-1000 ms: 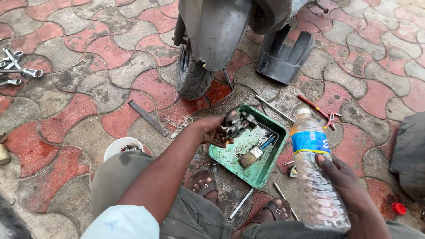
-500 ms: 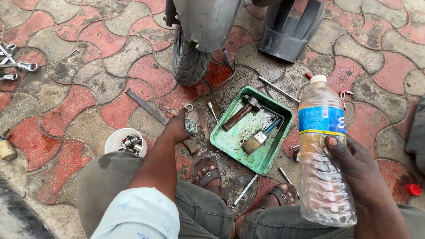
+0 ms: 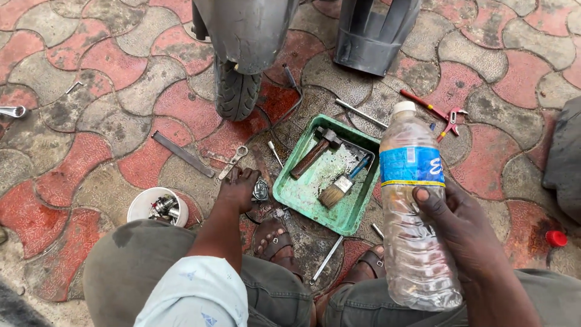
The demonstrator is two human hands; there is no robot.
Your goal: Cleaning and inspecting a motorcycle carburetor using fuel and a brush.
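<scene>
My right hand (image 3: 460,233) grips a clear plastic bottle (image 3: 414,200) with a blue label and a white cap, held upright at the right above my knee. My left hand (image 3: 238,189) is down on the paving just left of a green tray (image 3: 348,221), fingers curled against a small dark metal part (image 3: 261,191). In the tray lie a hammer (image 3: 315,151) and a flat paintbrush (image 3: 340,186) with a blue handle. My sandalled feet (image 3: 275,242) sit just below the tray.
A scooter tyre (image 3: 235,91) and a black plastic panel (image 3: 375,36) stand beyond the tray. A white bowl (image 3: 142,206) holds metal parts at my left knee. A wrench (image 3: 233,160), flat bar (image 3: 181,154), rod (image 3: 360,113), red-handled pliers (image 3: 433,109) and red cap (image 3: 555,238) lie around.
My left hand left the tray, taking the small metal parts out of it, and lowered to the paving at the tray's left. The bottle stayed in my right hand.
</scene>
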